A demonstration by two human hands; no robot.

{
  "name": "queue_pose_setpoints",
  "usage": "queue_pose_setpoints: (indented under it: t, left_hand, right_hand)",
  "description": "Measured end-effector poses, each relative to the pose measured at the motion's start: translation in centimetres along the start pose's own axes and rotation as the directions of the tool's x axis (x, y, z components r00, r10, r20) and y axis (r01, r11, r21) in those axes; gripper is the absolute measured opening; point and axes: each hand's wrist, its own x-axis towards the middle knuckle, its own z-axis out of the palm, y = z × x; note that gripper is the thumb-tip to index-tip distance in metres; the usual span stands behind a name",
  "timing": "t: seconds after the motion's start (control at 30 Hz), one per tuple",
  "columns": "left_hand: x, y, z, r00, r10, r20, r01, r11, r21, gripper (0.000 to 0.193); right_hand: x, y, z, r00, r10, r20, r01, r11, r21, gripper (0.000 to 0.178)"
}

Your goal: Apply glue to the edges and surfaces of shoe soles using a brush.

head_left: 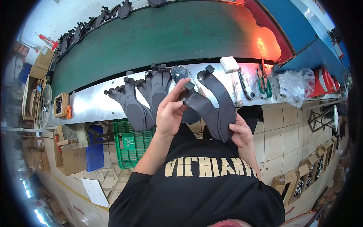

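My left hand (170, 115) is closed, its fingers and thumb pinching the narrow upper end of a dark grey strap piece (204, 108) with a small black block at its tip. My right hand (241, 130) grips the wide, rounded lower end, where a second strap piece (221, 89) overlaps the first. That second piece reaches up over the metal table edge, its black block at the top. Left of my hands, more such strap pieces (132, 104) lie in overlapping groups, their rounded ends hanging over the front edge.
Behind the metal ledge (90, 100) runs a green conveyor belt (151, 38), lit orange at right. Green-handled scissors (264, 83), a utility knife (245, 85) and a clear plastic bag (295, 85) lie at right. A wooden box (61, 105) sits left; a green crate (130, 145) stands below.
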Motion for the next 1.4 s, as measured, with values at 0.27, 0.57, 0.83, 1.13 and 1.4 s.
queue_pose_setpoints:
  t: [0.27, 0.57, 0.83, 1.13, 1.4]
  left_hand:
    - [1.1, 1.0, -0.1, 0.997, 0.082, 0.008, -0.081, 0.990, -0.116, 0.083]
    - [0.8, 1.5, -0.2, 0.989, 0.113, 0.095, -0.114, 0.993, 0.012, 0.095]
    - [2.1, 0.9, 0.7, 0.974, 0.092, 0.205, -0.097, 0.995, 0.015, 0.098]
    - [5.4, -1.1, 2.9, 0.994, 0.028, 0.101, -0.042, 0.989, 0.141, 0.068]
    - [9.7, -3.7, 13.2, 0.939, -0.335, 0.078, 0.290, 0.894, 0.343, 0.050]
  right_hand:
    - [0.4, 0.8, -0.1, 0.998, -0.040, -0.045, 0.029, 0.973, -0.228, 0.054]
    - [-0.8, -0.3, 0.4, 0.982, -0.188, -0.028, 0.156, 0.882, -0.445, 0.047]
    - [-2.0, -1.3, -0.4, 0.941, -0.339, -0.008, 0.270, 0.765, -0.585, 0.042]
    - [-1.3, -6.5, 0.5, 0.978, -0.199, 0.057, 0.207, 0.920, -0.333, 0.048]
    - [-4.3, -14.3, 0.5, 0.981, -0.194, -0.005, 0.192, 0.975, -0.108, 0.054]
